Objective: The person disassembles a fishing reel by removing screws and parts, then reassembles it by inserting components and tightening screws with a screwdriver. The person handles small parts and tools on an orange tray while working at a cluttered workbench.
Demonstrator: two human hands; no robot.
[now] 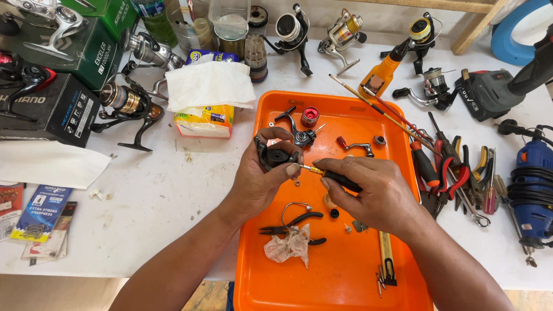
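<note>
Left hand (262,173) curled tight round a black fishing-reel body (275,154), thumb and fingers clamped on it, held just above the upper-middle of the orange tray (340,282). Right hand (371,193) pinches a small screwdriver (337,177), black grip and brass-coloured ferrule, fingers closed on the handle; thin tip points left and meets the reel body by the left fingertips. Judged step: working a small screw on the reel housing, mid-disassembly or reassembly, cannot tell which. Next move calls for a steady axial twist with the tip seated and the left hand keeping the body from rotating; the screw itself is too small to see.

Materials: tray is smooth glossy plastic with a raised rim. On it, near the far edge, a red anodised metal knob (310,116) and a dark rotor part with a bail arm (299,133); a bent metal handle crank (358,146) towards the right edge. Near the centre, black-handled pliers (291,226) and a crumpled stained tissue (288,246). Off the tray's right edge on the white worktop (161,196), a pile of red and orange-handled pliers and screwdrivers (452,173). Off the left edge, a tissue pack (206,109) and a spinning reel (128,108), metallic with gold trim
</note>
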